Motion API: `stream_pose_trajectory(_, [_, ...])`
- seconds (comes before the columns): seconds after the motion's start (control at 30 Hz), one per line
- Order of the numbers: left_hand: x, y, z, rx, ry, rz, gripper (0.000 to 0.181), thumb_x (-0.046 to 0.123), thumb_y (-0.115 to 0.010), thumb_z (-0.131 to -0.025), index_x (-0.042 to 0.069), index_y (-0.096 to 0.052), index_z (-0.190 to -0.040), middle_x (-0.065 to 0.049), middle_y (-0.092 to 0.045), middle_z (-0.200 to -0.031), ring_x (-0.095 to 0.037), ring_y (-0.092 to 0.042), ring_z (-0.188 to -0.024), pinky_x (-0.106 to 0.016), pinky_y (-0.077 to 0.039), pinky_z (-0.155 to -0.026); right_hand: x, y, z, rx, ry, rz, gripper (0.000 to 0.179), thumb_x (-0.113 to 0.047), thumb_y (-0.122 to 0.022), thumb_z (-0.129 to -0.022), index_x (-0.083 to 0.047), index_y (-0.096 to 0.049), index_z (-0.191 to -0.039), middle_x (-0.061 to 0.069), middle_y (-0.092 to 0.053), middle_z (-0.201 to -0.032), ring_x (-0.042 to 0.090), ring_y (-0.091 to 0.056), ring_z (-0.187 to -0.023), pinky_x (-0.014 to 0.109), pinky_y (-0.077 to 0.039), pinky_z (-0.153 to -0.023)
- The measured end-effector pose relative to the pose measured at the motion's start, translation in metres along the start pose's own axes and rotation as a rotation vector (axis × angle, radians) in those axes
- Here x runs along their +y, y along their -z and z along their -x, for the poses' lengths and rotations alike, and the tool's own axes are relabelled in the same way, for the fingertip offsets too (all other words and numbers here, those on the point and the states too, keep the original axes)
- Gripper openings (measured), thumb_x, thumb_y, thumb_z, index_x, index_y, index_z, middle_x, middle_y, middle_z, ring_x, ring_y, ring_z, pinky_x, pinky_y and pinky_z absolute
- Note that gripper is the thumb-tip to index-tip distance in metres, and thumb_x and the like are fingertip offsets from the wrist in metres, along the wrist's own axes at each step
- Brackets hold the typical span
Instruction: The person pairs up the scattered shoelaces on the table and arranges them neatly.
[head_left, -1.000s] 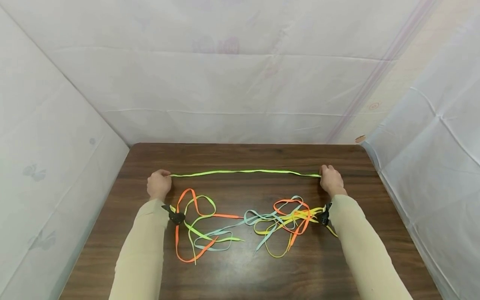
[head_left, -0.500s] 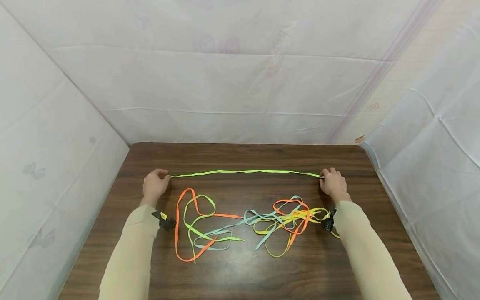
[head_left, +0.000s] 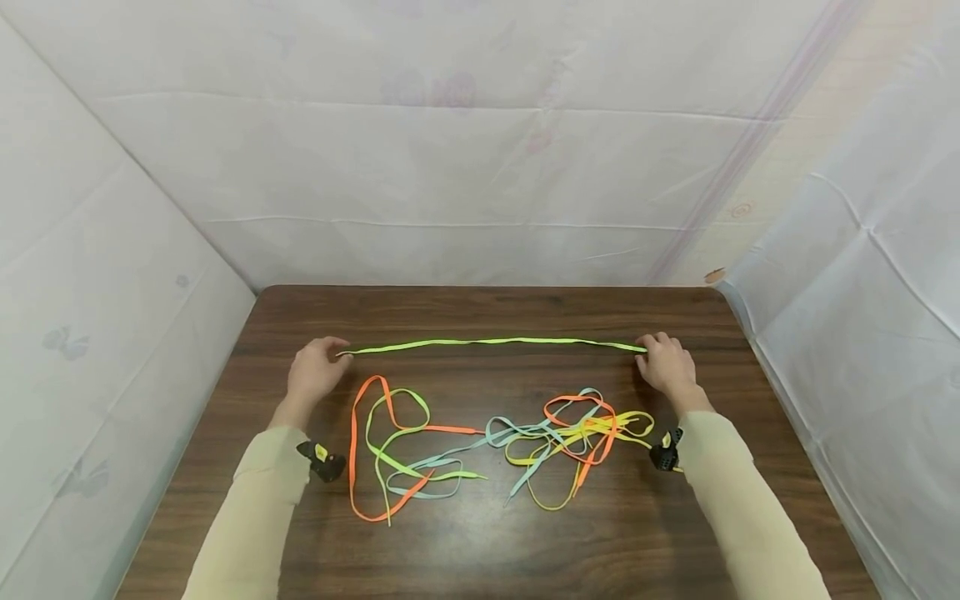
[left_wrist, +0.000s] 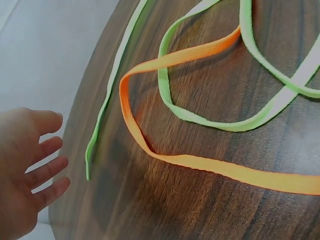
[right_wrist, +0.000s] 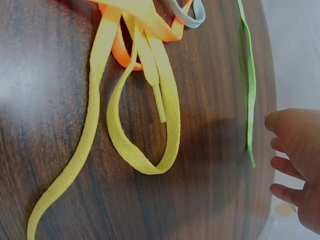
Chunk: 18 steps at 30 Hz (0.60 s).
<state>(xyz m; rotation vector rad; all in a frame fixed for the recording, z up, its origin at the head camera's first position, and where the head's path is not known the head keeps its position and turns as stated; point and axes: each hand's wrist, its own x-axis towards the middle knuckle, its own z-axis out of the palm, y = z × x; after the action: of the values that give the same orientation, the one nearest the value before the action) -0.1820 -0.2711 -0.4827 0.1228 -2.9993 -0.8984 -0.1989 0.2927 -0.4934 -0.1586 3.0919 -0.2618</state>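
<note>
Clearly, a light touch matters: the straight green lace (head_left: 517, 339) lies across the table (head_left: 480, 558) between the hands, one end just past the fingertips of the left hand (head_left: 313, 371), the other just beside the thumb of the right hand (head_left: 667, 365). Both wrist views show fingers spread apart, pinching nothing. Drawing each hand straight up would probably serve best, so that no fingertip drags an end; a gentle press could smooth the slight waves. Below the fingers, toward the sleeves, lie the looped green lace (left_wrist: 235, 126), orange lace (left_wrist: 215, 166) and yellow lace (right_wrist: 172, 100), easily snagged by a cuff.
</note>
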Motion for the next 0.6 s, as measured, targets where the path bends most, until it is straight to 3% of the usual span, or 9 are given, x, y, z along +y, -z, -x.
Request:
stream_pose_trajectory(0.27, [0.015, -0.001, 0.006, -0.019, -0.099, -0.056, 0.033, 0.019, -0.058, -0.088, 0.005, -0.058, -0.118, -0.022, -0.051, -0.125, -0.041, -0.053, -0.107, -0.057, -0.041, -0.083, -0.009, 0.005, 0.003, 0.030, 0.060, -0.009, 0.037, -0.018, -0.054, -0.090, -0.003, -0.053, -0.124, 0.028, -0.049, -0.121, 0.046, -0.048, -0.107, 0.058, -0.042, -0.082])
stream_pose_trajectory(0.4, [0.021, -0.006, 0.008, -0.044, -0.149, -0.083, 0.035, 0.019, -0.061, -0.087, 0.005, -0.058, -0.119, -0.022, -0.050, -0.126, -0.042, -0.049, -0.113, -0.058, -0.040, -0.086, -0.016, 0.005, 0.003, 0.050, 0.090, -0.016, 0.040, -0.018, -0.056, -0.090, -0.003, -0.052, -0.126, 0.027, -0.049, -0.122, 0.046, -0.048, -0.108, 0.058, -0.042, -0.084])
stream_pose_trajectory(0.6, [0.031, -0.015, 0.009, -0.075, -0.211, -0.127, 0.036, 0.018, -0.063, -0.086, 0.006, -0.058, -0.119, -0.021, -0.050, -0.127, -0.040, -0.051, -0.109, -0.055, -0.044, -0.080, -0.030, 0.005, 0.003, 0.081, 0.134, -0.021, 0.042, -0.020, -0.059, -0.089, -0.006, -0.051, -0.127, 0.024, -0.049, -0.123, 0.043, -0.050, -0.107, 0.055, -0.044, -0.083])
